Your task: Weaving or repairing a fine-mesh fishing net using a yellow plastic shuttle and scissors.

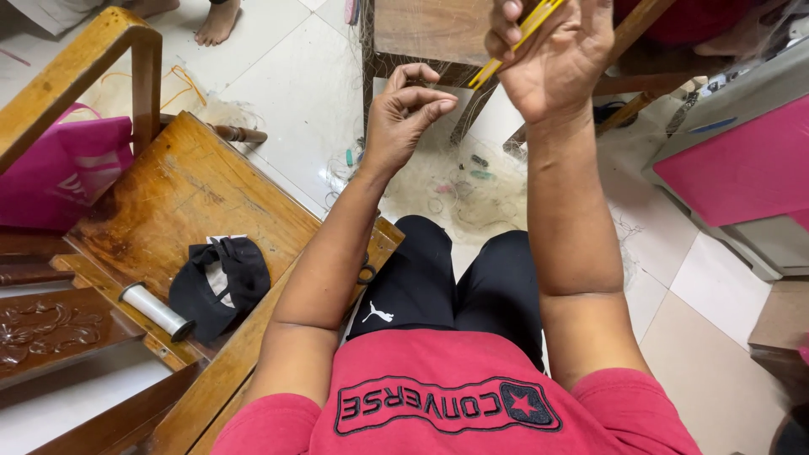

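Right hand (556, 59) clenched on yellow netting needle (516, 40); left hand (404, 114) pinching fine net thread (438, 84), white spool (156, 310) beside black cap (221, 285) on wooden bench (185, 198)

Floor (286, 84): large pale glossy tiles, beige tile lower right. Wooden chair (194, 202), worn brown seat, stands at left; on it a black cap (221, 282) and a white spool (156, 310). Pink bag (63, 168) beside the chair arm. Carved dark wood panel (46, 324) far left. Pink-fronted grey cabinet (742, 168) at right. Even, soft light.
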